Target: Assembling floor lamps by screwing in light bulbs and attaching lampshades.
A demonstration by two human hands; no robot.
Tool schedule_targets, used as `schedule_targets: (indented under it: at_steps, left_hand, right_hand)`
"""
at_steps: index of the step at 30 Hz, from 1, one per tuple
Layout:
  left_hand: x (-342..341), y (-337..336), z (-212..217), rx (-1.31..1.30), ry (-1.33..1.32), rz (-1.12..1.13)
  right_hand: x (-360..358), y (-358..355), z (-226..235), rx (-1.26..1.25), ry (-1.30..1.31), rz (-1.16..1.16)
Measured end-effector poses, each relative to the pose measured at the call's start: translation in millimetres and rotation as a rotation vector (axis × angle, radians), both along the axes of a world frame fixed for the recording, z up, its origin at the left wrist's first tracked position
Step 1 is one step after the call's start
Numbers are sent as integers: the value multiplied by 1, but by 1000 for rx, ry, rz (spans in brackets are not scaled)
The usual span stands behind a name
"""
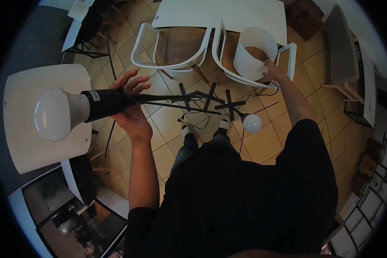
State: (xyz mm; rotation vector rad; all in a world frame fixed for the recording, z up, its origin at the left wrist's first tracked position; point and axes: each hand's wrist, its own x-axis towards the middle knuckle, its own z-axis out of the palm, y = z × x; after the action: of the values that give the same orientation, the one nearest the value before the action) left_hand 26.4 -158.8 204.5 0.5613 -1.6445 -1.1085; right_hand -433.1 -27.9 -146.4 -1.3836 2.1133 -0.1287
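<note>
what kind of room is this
Probably a home dining or living area: tiled floor, a white table with white chairs, and a white lampshade under the right hand.

This looks like a home, likely a dining or living area. The tiled floor (262, 142) has beige diagonal tiles, and two white chairs (172, 47) with wooden seats are pushed up to a white desk (219, 15). A guitar (365, 165) leans by white shelving (365, 206) at the right edge.
</note>
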Motion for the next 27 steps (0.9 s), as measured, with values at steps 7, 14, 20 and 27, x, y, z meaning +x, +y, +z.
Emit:
schedule_targets:
  at_steps: [7,14,20,27]
  left_hand:
    - [12,0,-1,73,25,-78]
    - [20,-9,-2,112,26,-160]
    - [15,-17,0,54,-7,-248]
    - [21,-22,0,65,16,-327]
  right_hand:
    - [-30,-15,50,-256,122,-48]
    - [-32,-20,145,-557,154,-112]
    - [-26,-11,172,-422,143,-197]
    - [-29,9,237,-263,57,-285]
